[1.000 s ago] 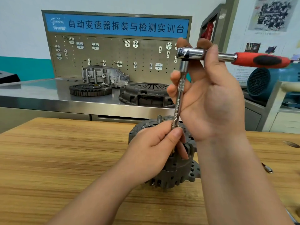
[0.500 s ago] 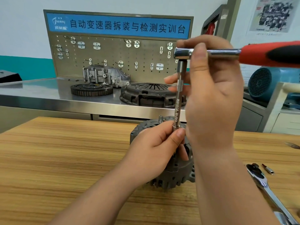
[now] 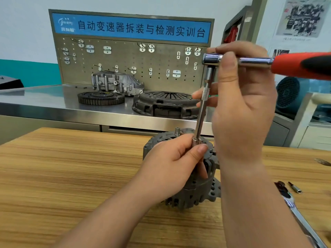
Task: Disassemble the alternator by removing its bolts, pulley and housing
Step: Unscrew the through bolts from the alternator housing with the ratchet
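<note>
A dark grey alternator [image 3: 195, 196] stands on the wooden table [image 3: 71, 176], mostly hidden behind my hands. My left hand [image 3: 172, 167] rests on its top and pinches the lower end of a long chrome extension bar [image 3: 201, 113]. The bar rises upright to a ratchet [image 3: 259, 62] with a red and black handle that points right. My right hand [image 3: 241, 104] grips the ratchet at its head, fingers curled over the top. The bolt under the bar is hidden.
A second chrome ratchet [image 3: 295, 212] and a small bit [image 3: 295, 188] lie on the table to the right. Behind stands a steel bench [image 3: 44, 101] with a flywheel ring [image 3: 101, 98], a clutch cover [image 3: 166, 104], a housing casting [image 3: 116, 83] and a pegboard [image 3: 125, 61].
The ratchet handle has swung round towards me on the right, looming larger at the frame's edge. My left hand stays on the bar's lower end. The view has shifted a little.
</note>
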